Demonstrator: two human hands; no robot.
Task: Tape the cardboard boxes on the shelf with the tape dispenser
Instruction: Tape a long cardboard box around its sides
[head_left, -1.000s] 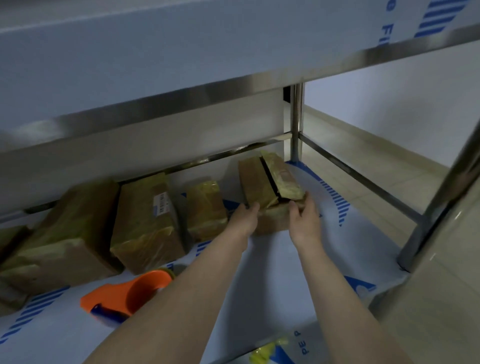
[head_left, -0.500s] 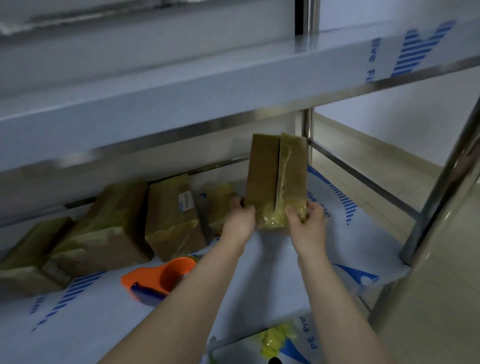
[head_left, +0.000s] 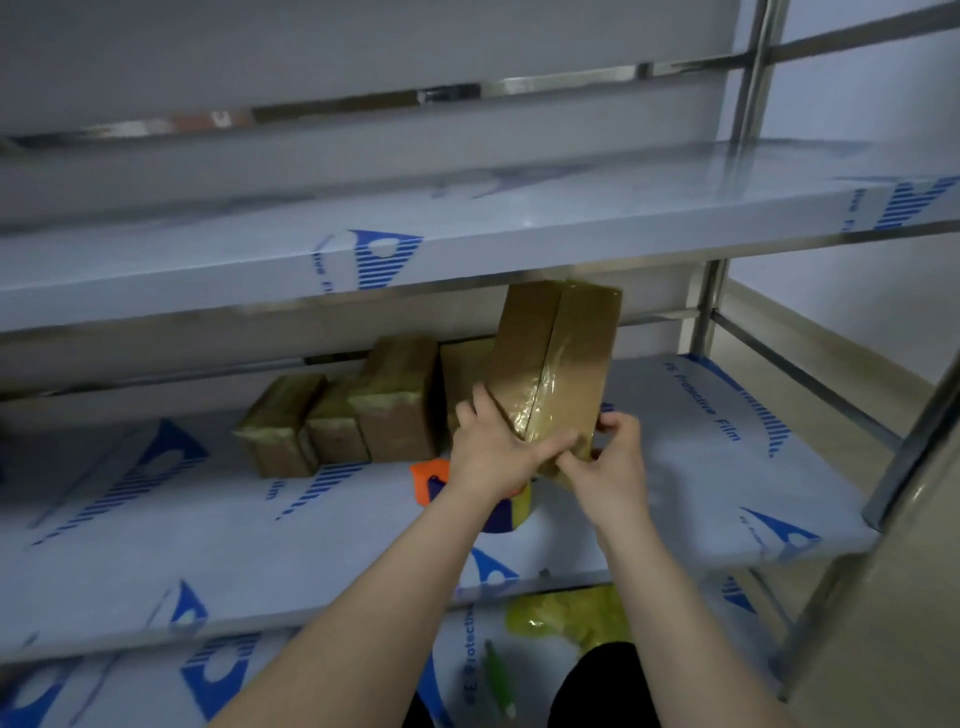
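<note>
Five cardboard boxes in view: one in hand, four standing on the shelf.

Box (head_left: 558, 364): brown, wrapped in glossy clear tape. It is held clear above the middle shelf (head_left: 727, 467) and tilted, with its top end close under the upper shelf (head_left: 519, 234). A seam runs lengthwise down the face turned to the camera.

Left hand (head_left: 493, 452): grips the box's lower left corner, with fingers round the left side and thumb laid across the near end.

Right hand (head_left: 610, 467): grips the lower right corner, with fingers curled and fingertips pinching the edge. The two hands sit close together under the box.

Boxes (head_left: 400, 400): four, brown and taped, in a row at the back of the middle shelf, left of the held box. They stand touching or just beside one another. The rightmost is partly hidden behind the held box and the left hand.

Dispenser (head_left: 428, 475): orange body, blue part, yellowish roll. It lies on the middle shelf just in front of the row, mostly hidden under the left wrist.

Shelving: steel, covered in white film with blue print, with an upright post (head_left: 748, 73) at the right rear.

Lower shelf (head_left: 130, 691): holds a crumpled yellow-green wrap (head_left: 566, 618) and a thin green stick (head_left: 501, 686), which is blurred.
</note>
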